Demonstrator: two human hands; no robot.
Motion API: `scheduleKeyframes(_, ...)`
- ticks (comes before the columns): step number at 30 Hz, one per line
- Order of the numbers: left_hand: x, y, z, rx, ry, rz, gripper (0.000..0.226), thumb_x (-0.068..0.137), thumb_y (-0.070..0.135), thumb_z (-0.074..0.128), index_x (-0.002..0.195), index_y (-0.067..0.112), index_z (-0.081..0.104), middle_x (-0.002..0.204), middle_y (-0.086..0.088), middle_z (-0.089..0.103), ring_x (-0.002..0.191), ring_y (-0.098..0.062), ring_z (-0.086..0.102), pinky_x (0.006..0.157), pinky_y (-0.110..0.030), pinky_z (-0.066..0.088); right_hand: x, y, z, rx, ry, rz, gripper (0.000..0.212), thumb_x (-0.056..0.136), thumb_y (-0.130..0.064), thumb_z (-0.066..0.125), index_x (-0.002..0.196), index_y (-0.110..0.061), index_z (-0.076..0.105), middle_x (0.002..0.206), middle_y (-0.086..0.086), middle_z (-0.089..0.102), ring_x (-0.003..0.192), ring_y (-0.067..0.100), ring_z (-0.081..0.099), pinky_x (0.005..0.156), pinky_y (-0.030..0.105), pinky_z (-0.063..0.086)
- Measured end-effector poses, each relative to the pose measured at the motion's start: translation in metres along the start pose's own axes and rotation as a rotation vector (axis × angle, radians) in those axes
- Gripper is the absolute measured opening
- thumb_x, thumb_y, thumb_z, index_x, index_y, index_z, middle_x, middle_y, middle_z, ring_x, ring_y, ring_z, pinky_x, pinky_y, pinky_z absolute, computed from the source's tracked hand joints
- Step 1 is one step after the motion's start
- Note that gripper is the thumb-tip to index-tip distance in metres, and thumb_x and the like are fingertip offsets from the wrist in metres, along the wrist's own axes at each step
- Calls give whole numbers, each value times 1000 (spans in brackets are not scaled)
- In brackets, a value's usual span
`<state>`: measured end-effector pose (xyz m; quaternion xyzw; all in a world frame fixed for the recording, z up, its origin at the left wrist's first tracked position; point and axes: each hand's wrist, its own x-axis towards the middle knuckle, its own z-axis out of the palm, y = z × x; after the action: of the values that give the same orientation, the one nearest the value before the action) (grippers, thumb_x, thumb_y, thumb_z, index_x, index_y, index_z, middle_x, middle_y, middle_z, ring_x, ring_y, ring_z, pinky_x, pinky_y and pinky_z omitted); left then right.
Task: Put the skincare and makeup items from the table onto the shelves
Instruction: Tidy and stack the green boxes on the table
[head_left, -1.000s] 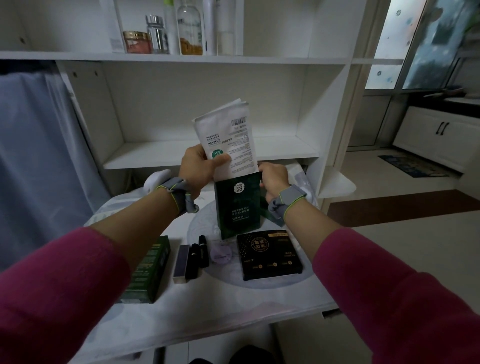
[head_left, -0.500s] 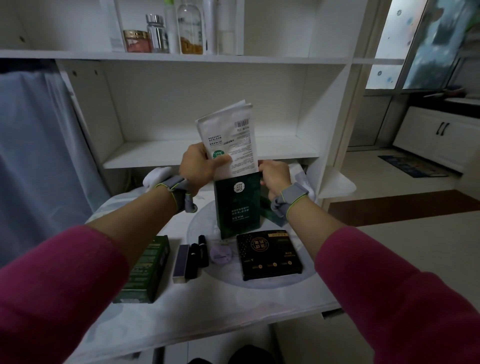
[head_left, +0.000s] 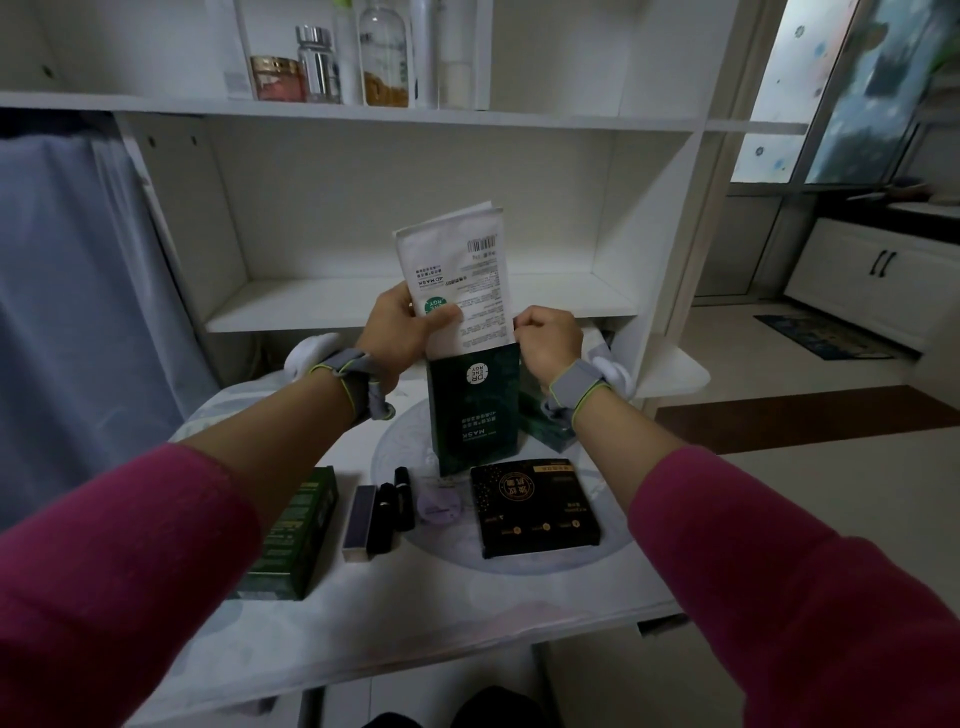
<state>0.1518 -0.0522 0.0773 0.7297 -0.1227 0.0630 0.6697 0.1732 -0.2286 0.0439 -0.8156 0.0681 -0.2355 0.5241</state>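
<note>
My left hand (head_left: 397, 327) pinches a stack of white mask sachets (head_left: 457, 275), whose lower end sits inside a dark green mask box (head_left: 472, 410) standing upright on the table. At the box's top right edge, my right hand (head_left: 548, 343) grips the opening. On the table (head_left: 415, 613) in front lie a black flat box (head_left: 535, 506), a round lilac compact (head_left: 440, 506), dark lipstick tubes (head_left: 387, 509), a slim dark case (head_left: 358, 514) and a long green box (head_left: 296, 535). The white shelf (head_left: 363, 306) behind the hands is bare.
The upper shelf (head_left: 571, 119) holds a pink jar (head_left: 278, 78), a silver-capped jar (head_left: 318, 65), a clear bottle (head_left: 384, 57) and white tubes. Another green box (head_left: 543, 426) lies behind my right wrist. A grey curtain (head_left: 67, 312) hangs left; open floor lies to the right.
The sachets have slid slightly lower into the green box. Both hands stay where they were, at the box's mouth.
</note>
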Motion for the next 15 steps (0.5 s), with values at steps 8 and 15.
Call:
scheduleKeyframes(8, -3, -9, 2, 224, -5, 8, 37, 77, 16, 77, 113, 11, 69, 110, -7, 72, 96, -23, 70, 90, -42, 56, -2, -1, 3, 220, -42, 244, 25, 84, 1, 49, 75, -16, 66, 80, 6, 61, 59, 17, 50, 49, 27, 48)
scheduleKeyframes(15, -4, -12, 0, 190, 12, -5, 26, 81, 10, 74, 105, 3, 68, 97, -10, 70, 86, -21, 65, 78, -28, 52, -2, -2, 4, 325, -13, 346, 16, 80, -1, 53, 70, -7, 63, 79, 11, 59, 53, 19, 47, 43, 26, 40)
